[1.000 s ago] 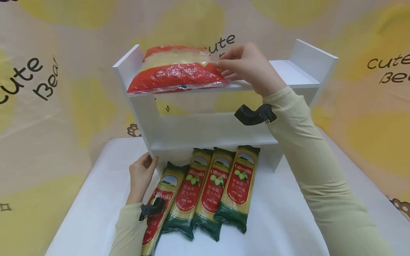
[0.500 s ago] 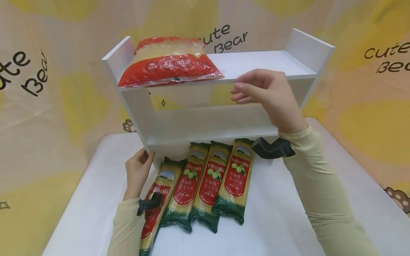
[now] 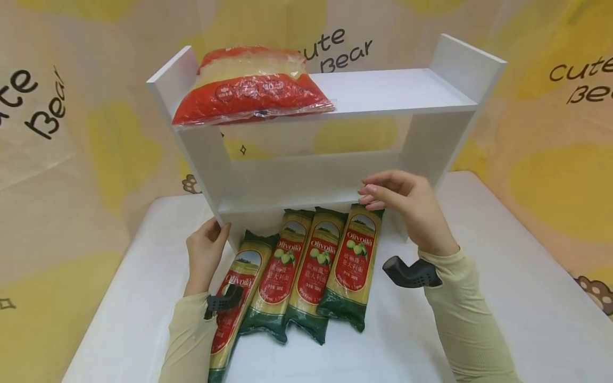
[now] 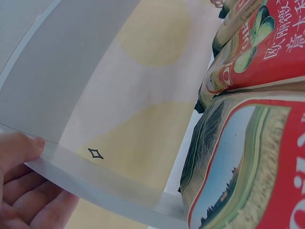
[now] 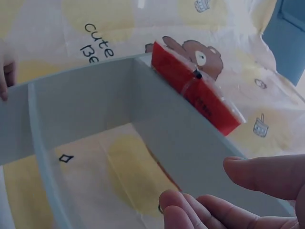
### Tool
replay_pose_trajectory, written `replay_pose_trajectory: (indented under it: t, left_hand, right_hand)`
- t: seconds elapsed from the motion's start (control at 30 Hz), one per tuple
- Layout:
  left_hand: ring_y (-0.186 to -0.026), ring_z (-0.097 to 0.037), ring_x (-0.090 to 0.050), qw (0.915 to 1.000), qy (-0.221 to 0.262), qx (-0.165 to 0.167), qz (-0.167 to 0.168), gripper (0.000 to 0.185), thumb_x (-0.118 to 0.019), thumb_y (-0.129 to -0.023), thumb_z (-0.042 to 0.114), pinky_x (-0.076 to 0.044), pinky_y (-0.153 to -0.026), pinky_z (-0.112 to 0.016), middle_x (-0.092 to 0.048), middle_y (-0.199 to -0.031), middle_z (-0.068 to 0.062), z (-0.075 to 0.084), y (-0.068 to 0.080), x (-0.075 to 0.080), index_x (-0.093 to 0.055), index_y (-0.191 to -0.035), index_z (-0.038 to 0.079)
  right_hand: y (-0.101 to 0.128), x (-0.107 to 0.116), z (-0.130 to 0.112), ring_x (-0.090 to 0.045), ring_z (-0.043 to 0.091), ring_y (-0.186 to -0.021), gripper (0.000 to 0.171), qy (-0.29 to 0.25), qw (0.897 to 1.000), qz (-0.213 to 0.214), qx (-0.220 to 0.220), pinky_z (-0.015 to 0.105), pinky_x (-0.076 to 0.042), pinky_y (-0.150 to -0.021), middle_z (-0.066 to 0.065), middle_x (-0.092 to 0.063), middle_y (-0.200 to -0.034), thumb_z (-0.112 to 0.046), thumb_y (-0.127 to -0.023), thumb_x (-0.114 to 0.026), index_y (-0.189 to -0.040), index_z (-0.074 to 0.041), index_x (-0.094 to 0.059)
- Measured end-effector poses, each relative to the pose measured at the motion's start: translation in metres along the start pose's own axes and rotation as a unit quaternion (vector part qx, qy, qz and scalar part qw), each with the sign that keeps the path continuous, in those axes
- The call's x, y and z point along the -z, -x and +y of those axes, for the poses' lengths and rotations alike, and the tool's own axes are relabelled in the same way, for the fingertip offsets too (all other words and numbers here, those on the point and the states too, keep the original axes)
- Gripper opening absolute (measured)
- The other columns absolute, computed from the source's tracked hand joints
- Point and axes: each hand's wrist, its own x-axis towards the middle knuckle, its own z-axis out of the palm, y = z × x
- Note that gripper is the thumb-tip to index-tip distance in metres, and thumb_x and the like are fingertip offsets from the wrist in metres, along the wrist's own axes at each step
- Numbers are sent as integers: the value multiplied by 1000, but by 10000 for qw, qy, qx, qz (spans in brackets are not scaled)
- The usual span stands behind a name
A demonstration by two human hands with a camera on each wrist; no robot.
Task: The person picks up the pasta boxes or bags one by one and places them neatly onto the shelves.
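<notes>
My right hand (image 3: pixel 407 210) hovers at the front edge of the white shelf unit's (image 3: pixel 306 186) lower board, fingers loosely bent and holding nothing. Just below my fingertips lies the top end of the rightmost pasta packet (image 3: pixel 351 271); I cannot tell whether I touch it. It is one of four packets lying side by side on the white table (image 3: pixel 503 276) in front of the unit, each with its long axis running from under the lower board toward me, tilted slightly leftward at the near end. That packet is far nearer my right hand than my left. My left hand (image 3: pixel 206 255) grips the unit's left upright near its foot, thumb on the front edge and fingers curled behind it, beside the leftmost packet (image 3: pixel 237 298). On the unit's top board, at its left end, a red bag (image 3: pixel 249 90) lies flat, well above both hands.
</notes>
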Motion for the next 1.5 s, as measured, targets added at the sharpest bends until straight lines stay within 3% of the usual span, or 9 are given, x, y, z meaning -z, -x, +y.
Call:
replay_pose_trajectory:
  t: [0.13,0.43,0.73,0.97,1.23,1.5]
  left_hand:
    - [-87,-41,-66,10000,54,-6,-36,26,-64,-86,-2,-41,-66,1,-65,-101,-30,0,-1,0,-63,-110,-13]
    - [-88,-42,-65,9999,93,-83,-26,26,-65,-85,-4,-41,-66,1,-64,-102,-31,2,-3,0,-63,-109,-14]
    - [-89,-43,-65,10000,17,79,-31,26,-63,-87,-2,-39,-66,2,-64,-102,-31,3,-4,2,-62,-111,-14]
    - [-89,-42,-65,9999,27,102,-60,27,-63,-87,-2,-40,-66,2,-64,-102,-30,2,-3,1,-62,-112,-14]
    - [-89,-42,-65,9999,71,79,-23,26,-63,-88,0,-40,-69,1,-64,-101,-30,1,-1,0,-63,-111,-13]
    - [-93,-40,-65,9999,28,152,-67,28,-63,-88,0,-41,-70,0,-64,-105,-28,0,-1,0,-63,-113,-11]
  right_hand:
    - [10,3,20,-67,24,-84,32,-106,9993,88,-347,34,-56,-76,16,-68,-96,-14,-91,-63,-109,12,-60]
    - [25,13,56,-67,22,-85,18,-315,9950,175,-927,32,-55,-79,11,-69,-94,-16,-93,-61,-103,-2,-64]
    - [24,18,92,-66,20,-86,37,116,9861,-24,-1658,36,-54,-83,22,-63,-105,-19,-95,-58,-114,12,-53]
    - [26,26,116,-64,29,-91,45,329,9764,-60,-2134,32,-54,-81,31,-59,-111,-17,-95,-55,-121,19,-46]
    - [27,32,145,-65,23,-86,43,382,9692,-49,-2432,32,-55,-79,26,-64,-103,-17,-95,-56,-118,18,-49]
    - [32,36,156,-65,21,-74,33,693,9616,0,-2654,33,-56,-71,16,-67,-86,-15,-93,-57,-105,16,-55]
